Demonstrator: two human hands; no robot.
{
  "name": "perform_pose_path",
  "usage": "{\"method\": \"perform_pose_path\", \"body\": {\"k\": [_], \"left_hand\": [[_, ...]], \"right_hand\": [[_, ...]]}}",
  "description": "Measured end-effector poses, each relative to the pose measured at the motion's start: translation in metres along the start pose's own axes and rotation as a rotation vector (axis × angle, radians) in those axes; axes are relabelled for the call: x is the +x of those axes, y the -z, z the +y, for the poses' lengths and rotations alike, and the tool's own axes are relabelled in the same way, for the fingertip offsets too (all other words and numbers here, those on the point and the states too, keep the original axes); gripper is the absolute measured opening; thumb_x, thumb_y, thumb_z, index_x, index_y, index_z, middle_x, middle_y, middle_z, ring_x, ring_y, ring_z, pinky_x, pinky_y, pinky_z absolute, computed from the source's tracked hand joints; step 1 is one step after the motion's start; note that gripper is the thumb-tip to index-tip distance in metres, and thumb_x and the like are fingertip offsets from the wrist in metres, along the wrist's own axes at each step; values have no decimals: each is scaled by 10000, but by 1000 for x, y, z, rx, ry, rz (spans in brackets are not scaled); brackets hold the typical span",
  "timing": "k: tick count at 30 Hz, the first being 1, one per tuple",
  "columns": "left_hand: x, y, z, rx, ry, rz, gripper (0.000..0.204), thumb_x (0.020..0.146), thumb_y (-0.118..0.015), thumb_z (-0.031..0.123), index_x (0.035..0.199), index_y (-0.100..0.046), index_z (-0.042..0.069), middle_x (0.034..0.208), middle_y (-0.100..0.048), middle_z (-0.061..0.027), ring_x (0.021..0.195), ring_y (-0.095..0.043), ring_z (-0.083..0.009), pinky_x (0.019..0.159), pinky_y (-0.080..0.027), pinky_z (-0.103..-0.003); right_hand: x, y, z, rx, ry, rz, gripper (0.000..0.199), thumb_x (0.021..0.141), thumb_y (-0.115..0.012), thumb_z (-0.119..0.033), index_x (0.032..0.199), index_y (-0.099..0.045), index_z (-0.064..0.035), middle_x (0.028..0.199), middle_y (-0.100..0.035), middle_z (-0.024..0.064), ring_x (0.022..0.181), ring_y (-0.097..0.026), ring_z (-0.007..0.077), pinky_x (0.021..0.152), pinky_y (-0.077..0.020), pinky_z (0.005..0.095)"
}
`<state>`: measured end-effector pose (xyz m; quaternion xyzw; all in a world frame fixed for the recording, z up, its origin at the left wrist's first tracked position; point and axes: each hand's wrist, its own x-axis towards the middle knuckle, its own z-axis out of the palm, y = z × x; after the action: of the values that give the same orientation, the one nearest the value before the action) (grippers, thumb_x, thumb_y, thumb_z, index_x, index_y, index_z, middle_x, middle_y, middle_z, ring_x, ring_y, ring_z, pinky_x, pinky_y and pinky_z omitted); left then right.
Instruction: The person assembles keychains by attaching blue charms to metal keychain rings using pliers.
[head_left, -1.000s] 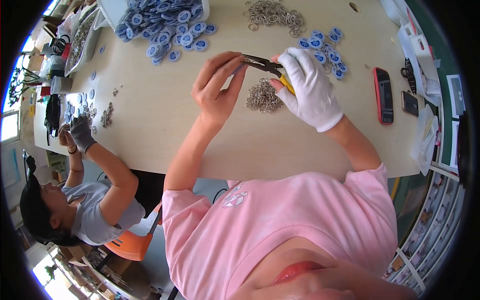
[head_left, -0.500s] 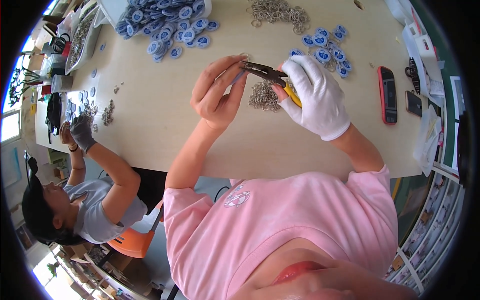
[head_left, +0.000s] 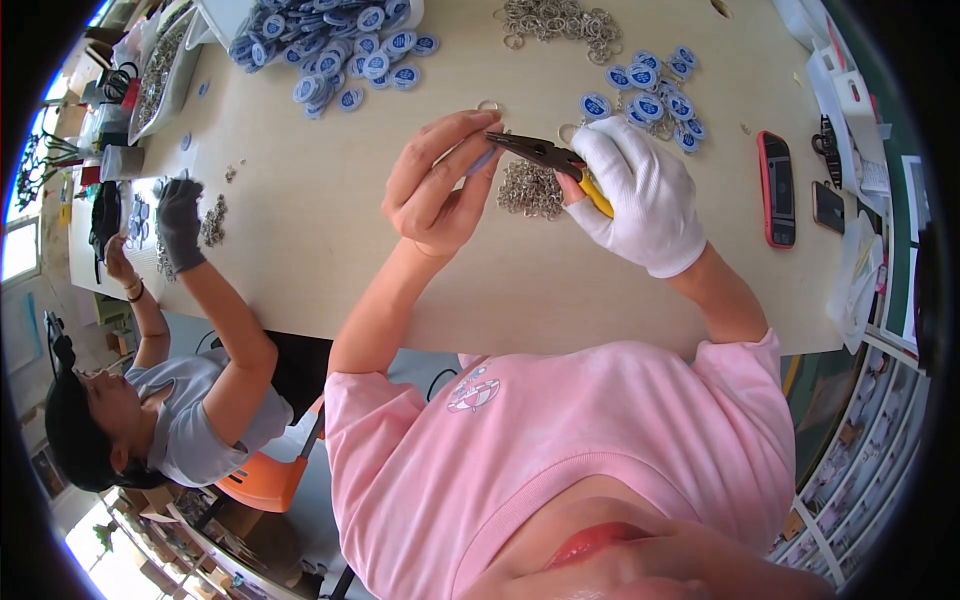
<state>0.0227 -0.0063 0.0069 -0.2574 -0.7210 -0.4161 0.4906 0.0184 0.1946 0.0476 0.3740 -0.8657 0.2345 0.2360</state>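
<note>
My bare left hand (head_left: pixel 440 185) is closed in a pinch on a small blue disc (head_left: pixel 482 160), mostly hidden by the fingers. A thin metal ring (head_left: pixel 488 105) shows just beyond its fingertips. In my right hand (head_left: pixel 640 200), which wears a white glove with the thumb tip bare, is a pair of pliers (head_left: pixel 540 152) with dark jaws and yellow handles. The jaw tips reach the left fingertips; whether they grip anything is too small to tell. Another ring (head_left: pixel 568 133) shows beside the gloved fingers. Below the pliers lies a heap of small metal chain pieces (head_left: pixel 530 190).
Blue-and-white discs (head_left: pixel 375 65) spill from a white bin at the far left. Finished-looking discs with metal parts (head_left: pixel 648 105) and a ring heap (head_left: pixel 560 25) lie beyond my hands. A red-cased phone (head_left: pixel 775 190) is at right. A co-worker's gloved hand (head_left: pixel 180 225) works at left.
My right hand and the pliers have shifted slightly right and toward me. A ring now shows beside the glove. My left hand stays nearly still. The co-worker's hands have moved apart.
</note>
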Motion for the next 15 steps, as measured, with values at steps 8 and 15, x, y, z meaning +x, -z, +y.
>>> {"method": "perform_pose_path", "body": {"k": [8, 15], "left_hand": [[-2, -1, -38, 66, 336, -525, 387, 797, -762, 169, 1132, -642, 14, 1188, -636, -127, 1080, -607, -312, 904, -499, -381], [-38, 31, -130, 638, 184, -592, 402, 861, -557, 5, 1261, -577, 47, 1364, -537, -83, 1267, -462, -324, 1016, -401, -447]], "right_hand": [[-35, 9, 72, -133, -104, -74, 318, 890, -636, -217, 1141, -518, -63, 1011, -580, 151, 856, -604, 364, 723, -487, 430], [-66, 19, 114, -67, -279, -139, 318, 909, -617, -139, 1194, -512, -43, 1081, -588, 180, 907, -592, 382, 772, -468, 425]]}}
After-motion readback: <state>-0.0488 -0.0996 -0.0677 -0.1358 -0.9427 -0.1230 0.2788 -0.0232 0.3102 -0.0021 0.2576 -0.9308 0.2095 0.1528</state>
